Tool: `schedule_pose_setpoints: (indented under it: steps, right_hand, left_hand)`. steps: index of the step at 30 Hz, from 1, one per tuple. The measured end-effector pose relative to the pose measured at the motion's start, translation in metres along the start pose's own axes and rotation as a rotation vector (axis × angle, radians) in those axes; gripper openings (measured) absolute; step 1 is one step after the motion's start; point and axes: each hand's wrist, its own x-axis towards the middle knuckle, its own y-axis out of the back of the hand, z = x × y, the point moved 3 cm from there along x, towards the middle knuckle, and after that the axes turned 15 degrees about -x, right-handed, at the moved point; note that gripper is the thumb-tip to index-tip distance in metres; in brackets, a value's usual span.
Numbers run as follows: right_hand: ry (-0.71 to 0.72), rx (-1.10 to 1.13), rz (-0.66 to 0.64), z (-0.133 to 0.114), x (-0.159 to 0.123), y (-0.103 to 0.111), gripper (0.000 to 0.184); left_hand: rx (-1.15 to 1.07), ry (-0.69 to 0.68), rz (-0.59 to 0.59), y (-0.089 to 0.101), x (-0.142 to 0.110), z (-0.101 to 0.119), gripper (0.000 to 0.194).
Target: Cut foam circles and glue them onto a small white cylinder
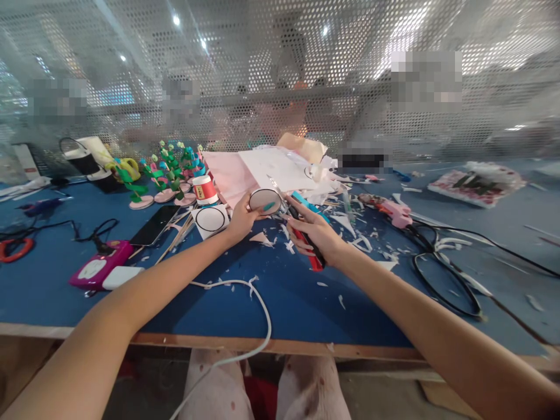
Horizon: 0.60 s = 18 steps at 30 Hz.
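Observation:
My left hand (243, 220) is closed on the edge of a round pale paper disc (262, 200) with a black outline and a teal spot. In my right hand (321, 236) is a pair of scissors (315, 259) with red and black handles; the fingers wrap around them. Their metal blades reach the disc's right edge, one pointing up behind it. Beside my left hand lies a white paper square (210, 220) with a black circle on it. White and pink paper sheets (271, 169) are piled just beyond both hands.
Green craft plants (170, 169) on pink discs and a red-and-white cup (205, 191) stand left. Nearer are a phone (155, 226) and a magenta power adapter (102, 265). A pink glue gun (396, 213) with black cord lies right among paper scraps. A white cable (262, 303) crosses the front edge.

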Motion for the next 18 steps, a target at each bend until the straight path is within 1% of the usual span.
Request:
schedule_pose_setpoints:
  steps: [8,13,18]
  right_hand:
    - [0.002,-0.039,0.004,-0.0022,-0.0034,-0.0019,0.088]
    - [0.028,-0.062,-0.003,0.0008,-0.0024,-0.0007,0.09]
    - [0.051,-0.054,-0.005,0.0018,-0.0018,-0.0008,0.091]
  left_hand:
    - [0.011,-0.009,-0.019,0.0012,0.0025,-0.0029,0.032]
    - [0.023,-0.018,-0.018,0.0014,0.0032,-0.0027,0.031]
    - [0.075,-0.06,-0.037,0.003,0.004,-0.0045,0.029]
